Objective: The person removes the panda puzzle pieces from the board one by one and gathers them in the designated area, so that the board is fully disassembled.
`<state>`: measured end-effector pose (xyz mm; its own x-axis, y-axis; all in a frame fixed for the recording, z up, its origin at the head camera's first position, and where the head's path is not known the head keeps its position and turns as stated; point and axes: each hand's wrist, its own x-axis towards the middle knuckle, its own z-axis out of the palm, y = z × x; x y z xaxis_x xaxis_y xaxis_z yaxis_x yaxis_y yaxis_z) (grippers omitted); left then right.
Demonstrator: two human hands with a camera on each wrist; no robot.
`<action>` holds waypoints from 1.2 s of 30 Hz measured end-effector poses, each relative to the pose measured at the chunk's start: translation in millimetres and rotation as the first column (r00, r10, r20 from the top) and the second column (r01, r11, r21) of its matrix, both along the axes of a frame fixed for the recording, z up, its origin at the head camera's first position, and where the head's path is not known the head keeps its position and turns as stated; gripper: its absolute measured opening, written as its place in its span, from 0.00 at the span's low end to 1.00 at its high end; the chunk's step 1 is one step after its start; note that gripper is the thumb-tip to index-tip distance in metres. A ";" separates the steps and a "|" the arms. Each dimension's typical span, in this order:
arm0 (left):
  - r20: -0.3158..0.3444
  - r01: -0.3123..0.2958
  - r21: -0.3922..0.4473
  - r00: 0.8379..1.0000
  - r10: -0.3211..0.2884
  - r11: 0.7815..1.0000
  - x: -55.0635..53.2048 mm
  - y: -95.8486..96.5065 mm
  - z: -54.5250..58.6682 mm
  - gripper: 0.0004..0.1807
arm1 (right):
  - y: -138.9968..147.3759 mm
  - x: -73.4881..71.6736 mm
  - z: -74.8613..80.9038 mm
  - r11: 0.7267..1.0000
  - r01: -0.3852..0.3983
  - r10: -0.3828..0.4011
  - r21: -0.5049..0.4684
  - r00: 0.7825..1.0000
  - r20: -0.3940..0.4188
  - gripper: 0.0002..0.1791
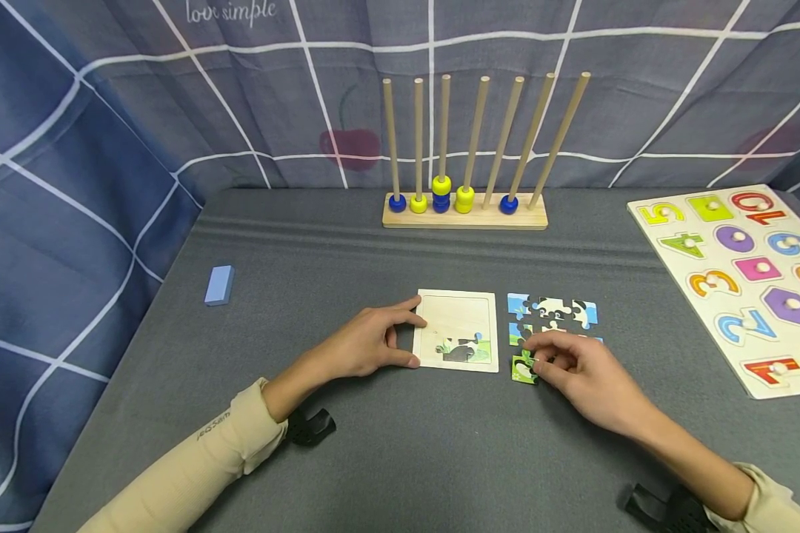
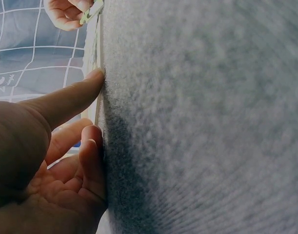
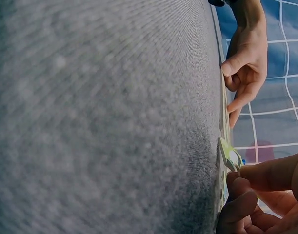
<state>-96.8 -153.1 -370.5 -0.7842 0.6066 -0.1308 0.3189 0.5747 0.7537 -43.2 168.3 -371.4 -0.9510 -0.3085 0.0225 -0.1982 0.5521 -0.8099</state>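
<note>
My left hand (image 1: 367,342) rests at the left side of a square wooden puzzle tray (image 1: 460,297), with thumb and fingertips touching its edge. Inside the tray's lower part lie panda-and-grass jigsaw pieces (image 1: 463,348). To the right of the tray, my right hand (image 1: 590,377) pinches a green jigsaw piece (image 1: 522,369) between thumb and fingers. In the right wrist view this green piece (image 3: 230,155) is tilted up from the tabletop. Loose blue, black and white jigsaw pieces (image 1: 552,309) lie just beyond the right hand, which partly covers them.
A wooden peg stand (image 1: 467,220) with blue and yellow beads stands at the back. To the right lies a number-and-shape knob board (image 1: 727,289). A blue block (image 1: 219,286) sits at the left on the grey cloth-covered table (image 1: 400,451). Checked curtain (image 1: 253,96) hangs behind.
</note>
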 end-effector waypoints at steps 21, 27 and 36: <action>0.012 -0.002 0.010 1.000 0.001 1.000 0.7 -0.2 -0.9 0.28 | -0.5 3.6 -0.3 0.994 0.011 0.000 0.107 0.995 -0.104 0.13; 0.006 0.002 0.012 1.000 -0.003 1.000 0.6 0.4 -1.0 0.28 | 0.2 5.0 -1.4 0.994 0.014 -0.002 0.112 0.994 -0.105 0.12; -0.015 0.003 -0.008 1.000 -0.003 1.000 0.2 0.8 -0.1 0.28 | 1.4 5.9 -2.6 0.994 0.018 -0.003 0.103 0.989 -0.145 0.13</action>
